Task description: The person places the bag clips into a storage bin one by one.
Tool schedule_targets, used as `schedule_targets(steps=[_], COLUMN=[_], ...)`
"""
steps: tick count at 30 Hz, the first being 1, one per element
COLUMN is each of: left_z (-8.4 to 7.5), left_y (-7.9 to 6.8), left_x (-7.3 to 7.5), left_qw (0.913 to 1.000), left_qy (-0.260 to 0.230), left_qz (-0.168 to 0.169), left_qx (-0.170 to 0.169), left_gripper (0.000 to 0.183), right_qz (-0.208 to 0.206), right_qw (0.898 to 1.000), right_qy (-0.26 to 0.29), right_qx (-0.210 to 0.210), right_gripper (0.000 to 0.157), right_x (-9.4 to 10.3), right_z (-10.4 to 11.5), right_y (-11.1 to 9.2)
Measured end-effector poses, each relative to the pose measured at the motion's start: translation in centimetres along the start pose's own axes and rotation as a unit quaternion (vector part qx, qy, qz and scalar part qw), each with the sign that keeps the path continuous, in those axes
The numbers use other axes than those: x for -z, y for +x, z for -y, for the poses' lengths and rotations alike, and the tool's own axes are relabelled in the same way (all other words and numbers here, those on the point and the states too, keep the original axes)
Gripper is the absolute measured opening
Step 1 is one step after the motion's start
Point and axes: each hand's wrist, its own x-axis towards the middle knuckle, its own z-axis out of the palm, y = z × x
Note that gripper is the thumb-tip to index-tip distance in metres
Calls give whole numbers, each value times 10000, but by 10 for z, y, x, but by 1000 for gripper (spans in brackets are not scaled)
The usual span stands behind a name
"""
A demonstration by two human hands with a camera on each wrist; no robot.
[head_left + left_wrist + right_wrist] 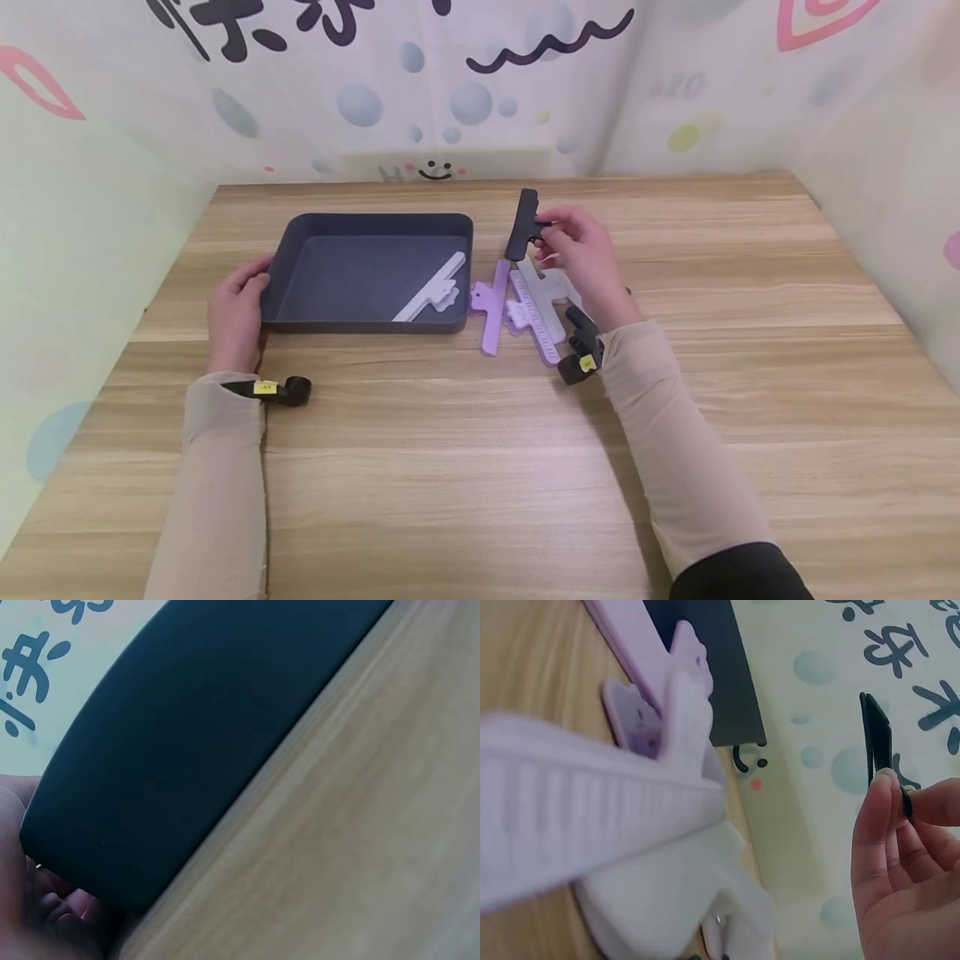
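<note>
A dark rectangular tray (367, 327) stands on the table, a white clip (431, 287) lying inside at its right end. My left hand (238, 321) grips the tray's left side; in the left wrist view, curled fingers (71, 907) show at its corner. My right hand (588, 254) pinches a black clip (522, 225) by its handle, raised over several clips right of the tray. Among these are a plain purple clip (492, 312), a purple-and-white ridged clip (534, 321) and a white clip (546, 304). Seen from the right wrist, thumb and fingers hold the black clip (877, 739) upright.
The wood-grain table (420, 467) meets a printed curtain (480, 125) at the back and pale side walls. Black wrist cameras (296, 390) stick out by both sleeves; the right one hangs close to the clips.
</note>
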Motion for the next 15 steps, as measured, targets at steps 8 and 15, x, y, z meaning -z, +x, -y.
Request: schedule_targets(steps=[8, 15], left_z=[0, 0], left_y=[-1, -1], left_x=[0, 0], left_qw=[9999, 9999], left_qy=[82, 75], left_qz=[38, 64], left_qx=[45, 32], left_gripper=[32, 32], right_qz=[193, 339], right_qw=[9986, 9990], right_qy=[-474, -256], right_qx=[122, 112], right_gripper=[19, 17], right_x=[-19, -39], right_z=[-5, -11], right_y=[-5, -8])
